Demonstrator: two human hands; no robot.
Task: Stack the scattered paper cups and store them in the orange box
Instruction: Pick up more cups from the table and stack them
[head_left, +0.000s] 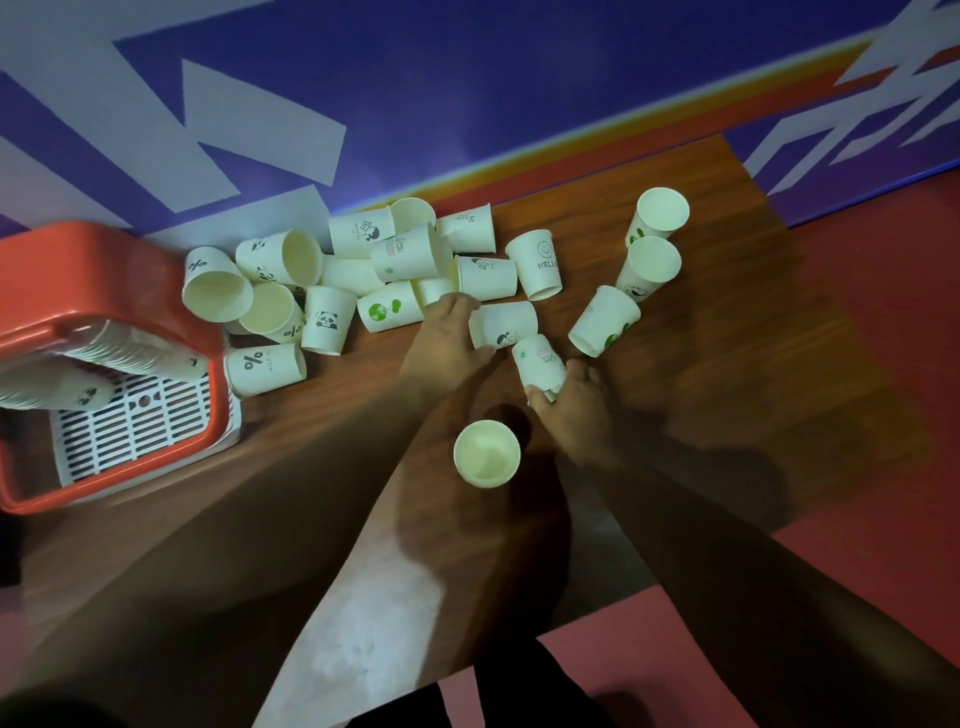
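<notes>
Now lying scattered across brown wooden table (701, 364): white printed paper cups (410, 260), one upright cup (487, 453) standing nearest. Gripping sideways cup (503, 323), left hand (447, 343), fingers wrapped on it. Clamping tilted cup (539, 364), right hand (582, 410). Sitting at left edge, orange plastic box (104, 270), holding nested cup stacks (130, 353) on white slotted floor.

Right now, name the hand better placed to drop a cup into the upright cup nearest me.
Right. The right hand holds a cup close beside the upright cup; the left hand grips a cup farther back.
</notes>
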